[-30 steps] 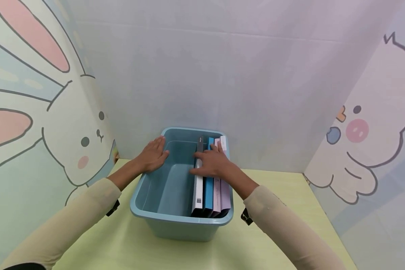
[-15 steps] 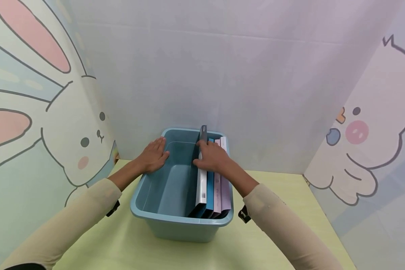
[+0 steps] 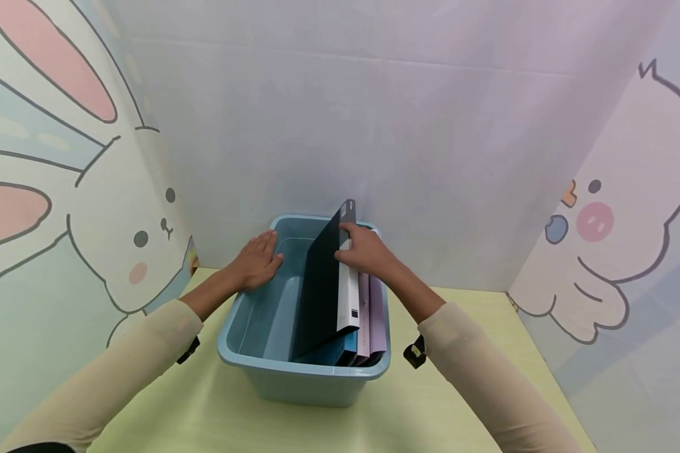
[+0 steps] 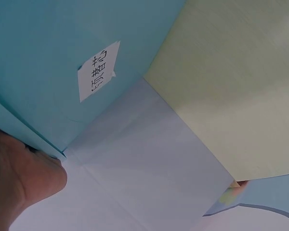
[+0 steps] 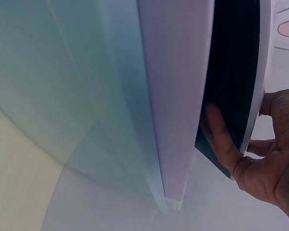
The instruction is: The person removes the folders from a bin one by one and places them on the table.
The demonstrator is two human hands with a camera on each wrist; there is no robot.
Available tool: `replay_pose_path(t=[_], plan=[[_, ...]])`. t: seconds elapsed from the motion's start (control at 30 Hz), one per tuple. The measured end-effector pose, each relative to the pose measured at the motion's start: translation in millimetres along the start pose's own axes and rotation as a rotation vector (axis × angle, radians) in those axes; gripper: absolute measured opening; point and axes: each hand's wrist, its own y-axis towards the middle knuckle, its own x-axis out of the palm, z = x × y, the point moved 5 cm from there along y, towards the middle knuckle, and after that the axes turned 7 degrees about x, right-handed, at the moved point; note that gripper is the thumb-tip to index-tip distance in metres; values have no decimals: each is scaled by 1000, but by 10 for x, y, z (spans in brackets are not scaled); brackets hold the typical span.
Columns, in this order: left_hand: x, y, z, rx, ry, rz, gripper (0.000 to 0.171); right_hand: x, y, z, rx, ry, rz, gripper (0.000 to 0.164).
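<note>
Right hand point(image 3: 367, 251) grasping the white spine point(image 3: 348, 299) of a black binder point(image 3: 320, 283), tilted, partly inside a blue tub point(image 3: 294, 366), its far end above the rim — left hand point(image 3: 256, 260), fingers extended, resting on the left rim — blue, pink and lilac binders point(image 3: 364, 314) standing along the right wall

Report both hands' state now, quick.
Left hand: open, resting on the left rim of the blue tub.
Right hand: closed, holding the black binder by its spine, fingers and thumb on opposite sides.
</note>
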Motion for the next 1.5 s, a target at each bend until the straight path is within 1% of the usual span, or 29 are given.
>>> replay_pose_path(t=[0.03, 0.1, 0.3, 0.4, 0.6, 0.8, 1.0, 1.13, 1.3, 1.4, 1.5], plan=[[5, 2, -11, 0, 3, -1, 74, -22, 1, 8, 4, 18, -6, 77], [13, 5, -30, -1, 3, -7, 74, -54, -1, 39, 23, 87, -36, 79], [-18, -13, -31, -1, -9, -11, 76, -117, -25, 162, 62, 374, -144, 85], [-5, -5, -47, -5, -11, -13, 74, -156, -44, 230, 78, 448, -173, 86], [-1, -1, -25, 0, -7, -9, 73, -249, -73, 429, 106, 523, -196, 84], [-55, -19, 79, 5, -28, 10, 73, -365, -130, 611, 75, 588, -205, 83], [-83, -37, 122, 3, -24, 13, 73, -503, -203, 773, 46, 660, -201, 82], [-83, -52, 127, 11, -34, 24, 73, -610, -266, 896, 36, 709, -206, 79], [-65, -52, 93, 29, -28, 28, 74, -738, -346, 1035, 20, 765, -219, 77], [-41, -46, 54, 28, -25, 15, 74, -809, -396, 1116, 21, 802, -227, 78], [-45, -52, 54, 23, -25, 16, 72, -871, -448, 1202, 25, 828, -228, 77]])
